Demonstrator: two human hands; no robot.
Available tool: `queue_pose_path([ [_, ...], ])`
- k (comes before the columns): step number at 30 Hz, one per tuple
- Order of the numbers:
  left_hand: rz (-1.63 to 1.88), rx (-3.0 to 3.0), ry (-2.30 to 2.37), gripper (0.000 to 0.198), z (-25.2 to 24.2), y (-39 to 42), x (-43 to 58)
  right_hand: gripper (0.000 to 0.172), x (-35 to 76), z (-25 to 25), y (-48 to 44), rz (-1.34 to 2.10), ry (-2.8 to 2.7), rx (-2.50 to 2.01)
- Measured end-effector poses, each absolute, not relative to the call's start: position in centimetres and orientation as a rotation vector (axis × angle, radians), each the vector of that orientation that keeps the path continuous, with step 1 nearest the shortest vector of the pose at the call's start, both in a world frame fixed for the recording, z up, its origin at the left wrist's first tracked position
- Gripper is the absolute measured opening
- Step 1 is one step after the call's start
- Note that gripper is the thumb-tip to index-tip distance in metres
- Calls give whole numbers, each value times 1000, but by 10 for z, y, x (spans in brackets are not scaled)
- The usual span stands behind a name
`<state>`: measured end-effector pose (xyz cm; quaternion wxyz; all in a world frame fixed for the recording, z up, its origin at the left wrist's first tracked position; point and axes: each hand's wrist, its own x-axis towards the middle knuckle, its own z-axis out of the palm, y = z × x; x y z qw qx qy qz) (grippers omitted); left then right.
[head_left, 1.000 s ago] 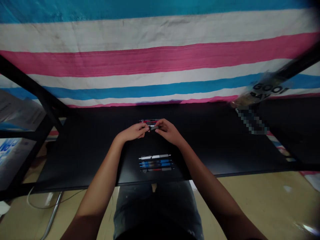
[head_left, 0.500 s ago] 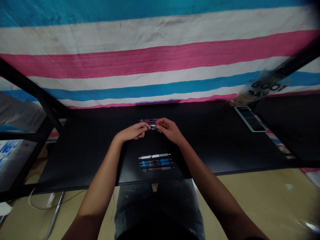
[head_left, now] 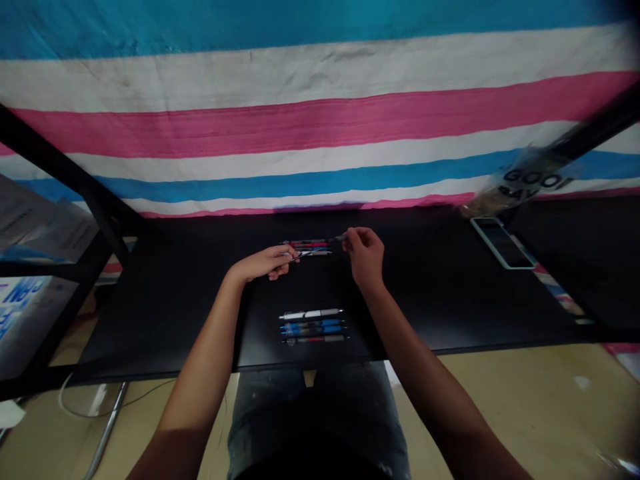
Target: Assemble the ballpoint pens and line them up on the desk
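Note:
My left hand (head_left: 270, 262) is closed on a pen, whose slim pale end (head_left: 306, 254) points right and slightly up from the fingertips. To its right, my right hand (head_left: 365, 253) pinches a short dark grey pen piece (head_left: 341, 238), held apart from the left hand. Behind the hands lies a row of pens (head_left: 310, 243), red, dark and white, partly covered by the left fingers. Nearer the front edge, a second group lies side by side: a white pen (head_left: 311, 314), blue pens (head_left: 313, 327) and a dark pen with a grey end (head_left: 316, 339).
The pens lie on a black tabletop (head_left: 430, 293). A phone (head_left: 503, 243) and a clear bag with lettering (head_left: 525, 183) are at the far right. Boxes (head_left: 35, 320) stand on the left beside a black frame (head_left: 100, 207). A striped sheet (head_left: 320, 127) hangs behind.
My right hand has moved right, away from the left, carrying the dark grey piece. The pen's slim end now shows between the hands. More of the back row is visible.

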<state>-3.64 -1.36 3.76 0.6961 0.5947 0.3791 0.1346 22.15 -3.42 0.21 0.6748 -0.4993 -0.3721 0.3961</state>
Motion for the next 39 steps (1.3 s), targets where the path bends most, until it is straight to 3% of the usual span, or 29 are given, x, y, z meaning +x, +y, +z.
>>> queue_pose_path([
  [5, 310, 1319, 834, 15, 37, -13, -37, 31, 228, 3, -34, 823, -803, -1123],
  [13, 307, 1339, 835, 17, 39, -14, -37, 32, 231, 3, -32, 1343, -408, -1061],
  [18, 293, 1316, 843, 18, 39, -14, -36, 27, 224, 15, -42, 1365, -712, -1054],
  [28, 306, 1344, 860, 17, 42, -15, -34, 37, 203, 12, -53, 1460, -1004, -1035],
  [39, 327, 1748, 979, 36, 31, -16, -26, 35, 196, 2, -52, 1351, -1119, -1087],
])
